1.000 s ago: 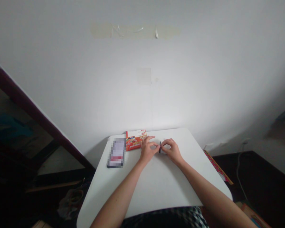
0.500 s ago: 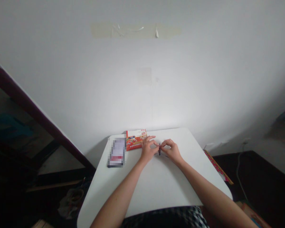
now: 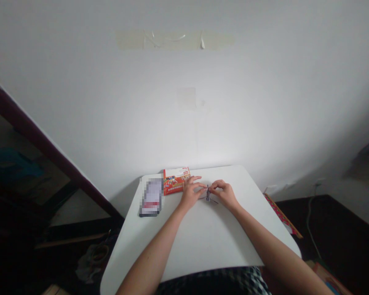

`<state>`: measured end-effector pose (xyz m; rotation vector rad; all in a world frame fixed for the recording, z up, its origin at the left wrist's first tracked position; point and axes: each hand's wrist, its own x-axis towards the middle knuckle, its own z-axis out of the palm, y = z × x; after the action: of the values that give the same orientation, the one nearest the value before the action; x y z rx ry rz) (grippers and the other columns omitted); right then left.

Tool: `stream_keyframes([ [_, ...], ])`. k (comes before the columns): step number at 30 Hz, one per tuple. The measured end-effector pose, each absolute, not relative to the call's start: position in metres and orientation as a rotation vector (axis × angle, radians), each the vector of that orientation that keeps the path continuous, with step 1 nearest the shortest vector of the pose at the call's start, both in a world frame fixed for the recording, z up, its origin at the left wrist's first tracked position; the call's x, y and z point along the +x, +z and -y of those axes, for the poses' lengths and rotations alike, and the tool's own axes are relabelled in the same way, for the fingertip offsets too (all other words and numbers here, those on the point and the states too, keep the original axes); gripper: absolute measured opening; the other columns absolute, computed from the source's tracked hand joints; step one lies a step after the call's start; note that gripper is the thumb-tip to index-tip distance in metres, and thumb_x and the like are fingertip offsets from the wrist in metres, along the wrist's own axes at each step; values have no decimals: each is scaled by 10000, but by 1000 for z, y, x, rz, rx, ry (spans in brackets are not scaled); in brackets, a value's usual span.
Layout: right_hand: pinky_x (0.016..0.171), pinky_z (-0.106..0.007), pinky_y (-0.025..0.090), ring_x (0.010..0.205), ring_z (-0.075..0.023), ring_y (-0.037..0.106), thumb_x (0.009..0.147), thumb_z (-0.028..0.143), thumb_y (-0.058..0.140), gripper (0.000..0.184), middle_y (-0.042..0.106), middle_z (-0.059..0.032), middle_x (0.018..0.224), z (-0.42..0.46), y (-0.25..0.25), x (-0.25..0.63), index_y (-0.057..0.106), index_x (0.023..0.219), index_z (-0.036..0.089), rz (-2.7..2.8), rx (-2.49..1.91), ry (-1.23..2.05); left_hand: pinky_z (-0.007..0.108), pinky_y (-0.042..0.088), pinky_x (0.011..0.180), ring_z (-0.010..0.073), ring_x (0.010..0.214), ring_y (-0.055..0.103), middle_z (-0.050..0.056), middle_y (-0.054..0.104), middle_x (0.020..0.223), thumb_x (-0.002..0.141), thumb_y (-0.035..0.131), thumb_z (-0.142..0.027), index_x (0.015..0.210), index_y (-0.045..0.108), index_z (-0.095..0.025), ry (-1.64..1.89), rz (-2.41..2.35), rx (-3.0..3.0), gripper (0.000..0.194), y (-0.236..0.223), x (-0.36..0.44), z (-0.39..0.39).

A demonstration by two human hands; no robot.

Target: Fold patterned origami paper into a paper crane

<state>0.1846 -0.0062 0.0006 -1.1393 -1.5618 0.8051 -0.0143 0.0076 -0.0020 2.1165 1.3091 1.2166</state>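
Note:
A small, thin, dark purplish object [image 3: 208, 197] stands upright between my two hands, with a thin dark strip sticking out low to its right. It is too small for me to tell its kind. My left hand [image 3: 190, 194] pinches it from the left with thumb and index finger, the other fingers stretched out. From the right, my right hand [image 3: 224, 194] closes thumb and fingers on the same object. Right behind the left hand lies a red and white box [image 3: 173, 183] with coloured pictures, partly covered by its fingers.
A phone [image 3: 152, 197] with a blurred screen lies on the white table [image 3: 215, 241], left of the box. The table's back edge meets a pale wall [image 3: 184, 131]. A dark-framed mirror or panel [image 3: 64, 159] leans at the left.
The small object has turned slightly between my fingers and its thin strip shows more on the right. Both hands keep their pinch in nearly the same place.

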Motion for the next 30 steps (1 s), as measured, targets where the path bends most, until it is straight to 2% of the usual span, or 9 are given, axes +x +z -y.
stream_keyframes([
  [12, 1021, -432, 407, 1025, -275, 646, 744, 422, 730, 183, 745, -46, 838, 8, 3, 184, 745, 671, 255, 1589, -1162, 842, 599, 363, 1201, 306, 1351, 510, 48, 696, 1306, 808, 830, -269, 830, 833, -322, 1259, -1300, 2203, 58, -8, -14, -10],
  [20, 1055, -442, 398, 1074, -285, 646, 743, 431, 721, 200, 755, -53, 863, 10, 7, 184, 745, 677, 244, 1574, -1174, 884, 578, 326, 1227, 285, 1345, 514, 38, 696, 1309, 828, 812, -284, 829, 823, -313, 1257, -1285, 2240, 31, -2, -14, -5],
  [30, 1091, -482, 391, 1105, -300, 644, 728, 358, 734, 125, 759, -52, 839, 10, 5, 183, 753, 656, 258, 1562, -1182, 885, 550, 308, 1233, 282, 1375, 473, 31, 676, 1342, 842, 795, -292, 820, 811, -302, 1220, -1282, 2237, 29, -1, -13, -3],
])
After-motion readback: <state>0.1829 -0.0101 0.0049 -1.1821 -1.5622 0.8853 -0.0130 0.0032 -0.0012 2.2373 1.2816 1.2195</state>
